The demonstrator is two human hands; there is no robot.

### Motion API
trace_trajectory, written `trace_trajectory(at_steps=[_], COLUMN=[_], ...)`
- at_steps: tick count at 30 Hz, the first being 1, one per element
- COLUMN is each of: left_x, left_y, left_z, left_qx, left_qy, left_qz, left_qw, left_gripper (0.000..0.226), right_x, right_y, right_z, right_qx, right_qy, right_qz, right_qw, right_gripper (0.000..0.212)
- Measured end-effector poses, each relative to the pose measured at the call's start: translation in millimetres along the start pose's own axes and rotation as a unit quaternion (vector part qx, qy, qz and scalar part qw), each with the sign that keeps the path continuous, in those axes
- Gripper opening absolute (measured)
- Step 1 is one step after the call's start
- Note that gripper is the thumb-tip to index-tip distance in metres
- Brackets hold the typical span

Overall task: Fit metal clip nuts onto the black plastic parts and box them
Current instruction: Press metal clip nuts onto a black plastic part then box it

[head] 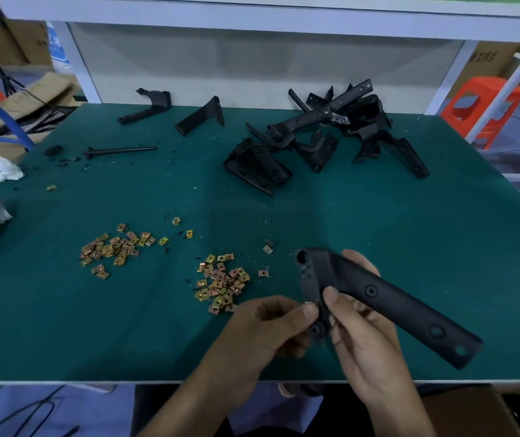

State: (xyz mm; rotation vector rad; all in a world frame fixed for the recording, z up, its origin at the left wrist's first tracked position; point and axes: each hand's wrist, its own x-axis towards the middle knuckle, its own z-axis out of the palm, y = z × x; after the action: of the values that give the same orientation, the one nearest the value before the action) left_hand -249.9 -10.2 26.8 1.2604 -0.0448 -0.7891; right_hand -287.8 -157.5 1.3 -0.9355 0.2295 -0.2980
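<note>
Now, black part (388, 302) in right grip (359, 335), left grip (268, 323) pinching clip nut (311, 305) — touching

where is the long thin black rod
In the head view the black rod lies far left on the green mat, just right of a small black block.

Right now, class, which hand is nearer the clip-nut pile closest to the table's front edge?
Left. The left hand sits just right of that pile, pinching a clip nut against the black part; the right hand grips the part farther right.
</note>
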Motion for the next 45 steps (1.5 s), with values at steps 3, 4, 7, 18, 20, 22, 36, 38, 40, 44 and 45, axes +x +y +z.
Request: trace_trajectory(at_steps=[3,4,7,18,20,22,36,38,40,44,45], left_x=[17,29,58,73,70,64,11,10,10,12,13], left_y=[3,4,9,2,4,11,35,35,34,32,31], left_z=[-23,-33,-54,-63,-59,-50,13,16,17,18,18], left_qx=[0.293,0.415,0.673,0.676,0.655,0.560,-0.071,-0.082,-0.077,-0.068,-0.075], left_qy=[0.079,0.121,0.196,0.145,0.140,0.147,0.037,0.042,0.051,0.066,0.067], left_qz=[0.165,0.225,0.225,0.228,0.238,0.232,0.110,0.112,0.119,0.119,0.115], left_qw=[0.938,0.873,0.677,0.686,0.703,0.782,0.991,0.989,0.989,0.988,0.988], left_gripper=[0.050,0.042,0.027,0.018,0.010,0.004,0.025,0.021,0.016,0.019,0.017], right_x=[3,4,5,3,3,2,-4,-5,-5,-5,-5], right_y=[1,2,2,-1,-2,-2,-9,-11,-11,-13,-13], right_z=[-8,-11,-17,-11,-10,-8,1,4,3,3,4], right_qx=[0.040,0.056,0.075,0.110,0.107,0.115,0.097,0.091,0.081,0.055,0.050], right_qy=[0.035,0.051,0.075,0.058,0.046,0.041,-0.014,-0.025,-0.023,-0.017,-0.020], right_qz=[-0.005,0.001,0.024,0.021,0.021,0.027,0.012,0.006,0.001,-0.016,-0.017], right_qw=[0.999,0.997,0.994,0.992,0.993,0.992,0.995,0.996,0.996,0.998,0.998], right_gripper=[0.050,0.052,0.055,0.041,0.039,0.038,0.031,0.039,0.056,0.057,0.056])
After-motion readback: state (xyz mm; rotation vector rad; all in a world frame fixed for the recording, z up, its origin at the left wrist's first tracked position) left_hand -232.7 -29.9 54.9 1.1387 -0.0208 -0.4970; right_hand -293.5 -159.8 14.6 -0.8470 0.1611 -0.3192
